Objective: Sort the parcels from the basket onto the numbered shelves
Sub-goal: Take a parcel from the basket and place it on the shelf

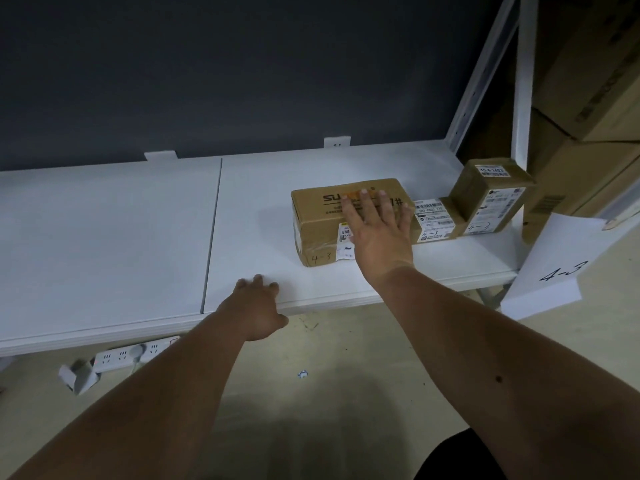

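On the white metal shelf (138, 237), the right hand (377, 233) lies flat with fingers spread atop the brown cardboard parcel marked 4-3 (318, 220), gripping nothing, while at 7 o'clock the left hand (256, 306) rests loosely curled on the shelf's front edge.

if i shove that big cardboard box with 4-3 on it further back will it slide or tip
The big cardboard box will probably slide: it lies low and flat on the smooth white shelf. Tipping seems unlikely with the right hand spread flat on top. It looks stiff, with square, uncrushed edges. Weight can't be judged.
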